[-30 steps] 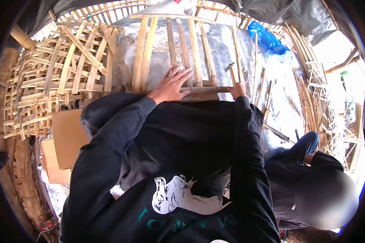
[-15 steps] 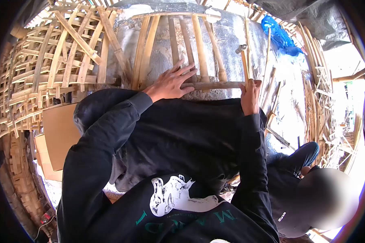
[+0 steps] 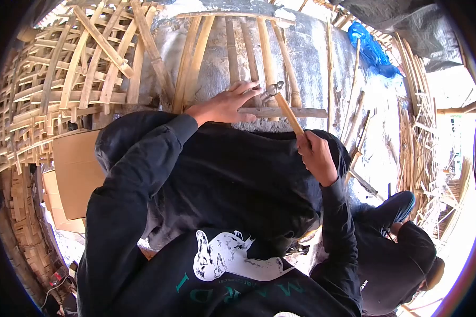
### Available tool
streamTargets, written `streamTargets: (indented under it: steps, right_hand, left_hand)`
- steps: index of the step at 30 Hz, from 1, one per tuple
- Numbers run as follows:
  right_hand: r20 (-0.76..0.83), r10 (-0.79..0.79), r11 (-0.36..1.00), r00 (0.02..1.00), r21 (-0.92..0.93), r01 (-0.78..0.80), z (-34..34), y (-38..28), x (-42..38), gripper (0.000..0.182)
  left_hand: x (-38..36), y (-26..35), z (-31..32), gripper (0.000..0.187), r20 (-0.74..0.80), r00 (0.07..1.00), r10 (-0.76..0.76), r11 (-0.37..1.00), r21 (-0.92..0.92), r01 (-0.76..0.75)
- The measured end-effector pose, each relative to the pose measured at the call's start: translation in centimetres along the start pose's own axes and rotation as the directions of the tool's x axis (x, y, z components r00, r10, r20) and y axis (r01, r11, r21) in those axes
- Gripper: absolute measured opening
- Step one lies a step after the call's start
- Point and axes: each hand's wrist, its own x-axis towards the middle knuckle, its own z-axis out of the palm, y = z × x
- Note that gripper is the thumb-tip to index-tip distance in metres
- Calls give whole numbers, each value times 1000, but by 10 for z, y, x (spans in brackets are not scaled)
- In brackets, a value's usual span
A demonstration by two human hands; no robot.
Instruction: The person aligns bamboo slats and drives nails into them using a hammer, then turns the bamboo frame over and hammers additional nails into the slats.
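Observation:
My right hand (image 3: 316,155) is wrapped round the wooden handle of a hammer (image 3: 290,115). The hammer's metal head is just above a bamboo crosspiece (image 3: 296,112), close to my left hand. My left hand (image 3: 227,106) rests over the left end of that crosspiece and the upright strips, fingers spread; whether its fingertips pinch anything is unclear. Several upright bamboo strips (image 3: 265,53) run from the near crosspiece to a far crosspiece (image 3: 232,16).
Woven bamboo lattice (image 3: 63,66) stands at the left above a cardboard box (image 3: 75,174). A blue plastic bag (image 3: 369,48) and long bamboo strips (image 3: 415,127) lie at the right. Another person (image 3: 394,259) sits at the lower right.
My right hand has left the crosspiece's right end and moved down and left. The hammer has swung left, its head now near my left hand. My left hand's fingers have drawn closer together.

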Motion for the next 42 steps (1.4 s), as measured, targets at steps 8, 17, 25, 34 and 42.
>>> streamTargets:
  steps: [8, 17, 25, 34, 42]
  right_hand:
    - [21, -272, 932, 962, -244, 269, -19, -3, 1, 25]
    - [102, -183, 939, 978, -276, 205, -30, -17, 7, 24]
    - [138, -214, 864, 967, -435, 253, -38, -19, 10, 24]
    - [140, -242, 822, 960, -496, 279, -46, -25, 22, 24]
    - [183, -178, 800, 967, -545, 251, -48, -25, 23, 24]
  left_hand:
    - [-3, 5, -2, 88, -46, 999, -14, 998, 57, 17]
    - [-5, 8, -3, 87, -12, 997, -76, 995, 56, 77]
    - [-3, 6, -1, 85, -32, 998, -49, 997, 55, 50]
    - [-5, 13, -8, 86, 3, 998, -61, 998, 19, 61]
    - [-4, 7, -1, 86, -40, 999, -19, 999, 37, 20]
